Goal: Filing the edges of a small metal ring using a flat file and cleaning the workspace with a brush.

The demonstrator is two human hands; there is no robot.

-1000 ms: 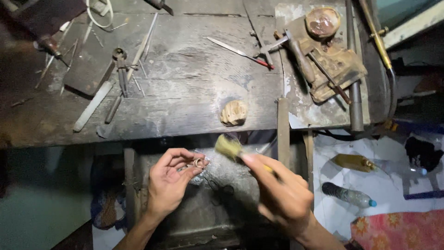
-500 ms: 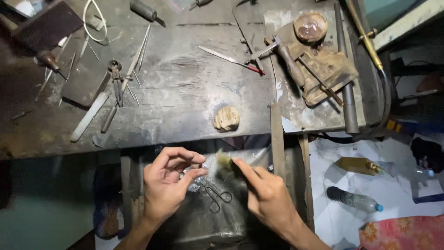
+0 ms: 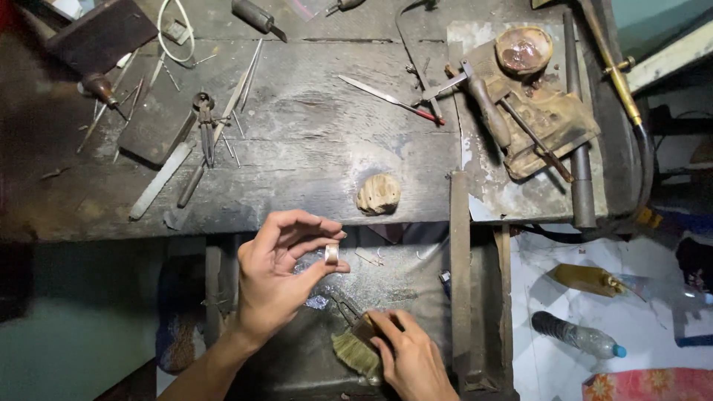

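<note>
So the left hand (image 3: 286, 278) is pinching a small silver metal ring band (image 3: 332, 254) between thumb and fingertips, held up just over the front edge of the worn, scratched wooden workbench (image 3: 312, 148). The right hand (image 3: 412, 360) is lower down, closed around the handle of a small brush with straw-coloured bristles (image 3: 356, 350), bristles resting down in the dark metal catch tray (image 3: 401, 275) under the bench. There's a scatter of shiny filings in that tray near the ring, plus what looks like a pair of small scissors or pliers, hard to tell. Judging by it, the band already looks formed and fairly clean, so I'd guess the shaping part is done and this is more of a check-and-brush-off stage; whether any polishing is left I can't say from here. Up on the bench the flat metal file (image 3: 160, 180), the pliers (image 3: 204, 126) and a lumpy tan wax-like blob (image 3: 379, 194) all sit untouched, well apart from both hands.
</note>
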